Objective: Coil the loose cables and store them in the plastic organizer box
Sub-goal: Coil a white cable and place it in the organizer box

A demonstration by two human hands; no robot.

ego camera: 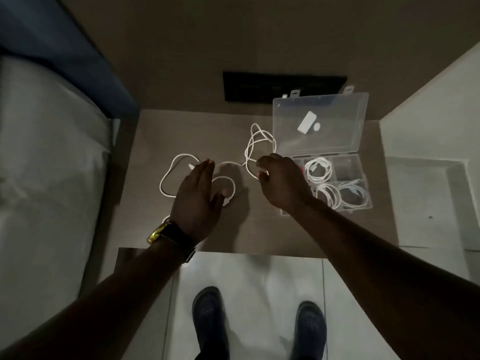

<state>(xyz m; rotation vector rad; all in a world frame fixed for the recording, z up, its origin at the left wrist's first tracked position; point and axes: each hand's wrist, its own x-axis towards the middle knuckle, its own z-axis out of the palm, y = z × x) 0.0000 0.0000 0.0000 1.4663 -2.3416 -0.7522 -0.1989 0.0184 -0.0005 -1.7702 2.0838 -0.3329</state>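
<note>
A loose white cable [166,178] lies in irregular loops across the brown tabletop [145,141]. My left hand [197,201] hovers over its left loops, fingers straight and apart, holding nothing. My right hand [280,183] is closed on the same cable near its right loops [255,141], just left of the box. The clear plastic organizer box [362,178] stands open at the right, its lid [322,120] raised. Three compartments hold coiled white cables [318,168].
A black panel [283,85] is set in the wall behind the table. A white surface [39,178] lies to the left, a white ledge [428,165] to the right. My feet in dark shoes [210,320] stand on pale floor tiles.
</note>
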